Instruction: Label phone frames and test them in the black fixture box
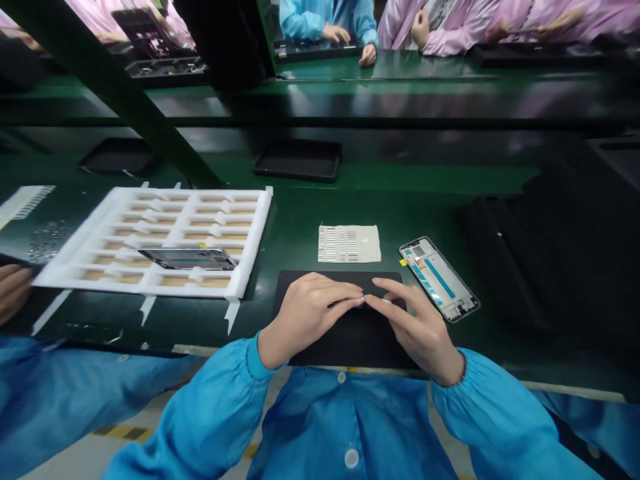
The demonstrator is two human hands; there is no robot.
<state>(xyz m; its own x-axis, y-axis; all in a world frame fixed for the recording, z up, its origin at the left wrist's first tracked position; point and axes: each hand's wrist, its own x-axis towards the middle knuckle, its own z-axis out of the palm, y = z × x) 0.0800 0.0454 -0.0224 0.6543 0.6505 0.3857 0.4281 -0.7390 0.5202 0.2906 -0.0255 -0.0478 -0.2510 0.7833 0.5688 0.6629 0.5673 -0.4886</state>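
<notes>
My left hand [317, 303] and my right hand [417, 323] meet over a black mat [340, 343]. Their fingertips come together near the mat's middle, around something tiny with a hint of yellow that I cannot make out. Thumb and fingers of the left hand are pinched; on the right, one finger is lifted apart while the others reach the same spot. Right of the mat lies a phone frame [440, 280] with blue strips and a yellow tab. Behind the mat is a white sheet [367, 247] bearing rows of small silvery strips.
At left stands a white slotted rack [257, 240], taped down, with another phone frame [187, 259] resting across it. Two black trays [297, 160] [120, 157] sit farther back. Dark stacked shapes [540, 260] fill the right. A neighbour's hand [13, 290] shows at far left; co-workers sit opposite.
</notes>
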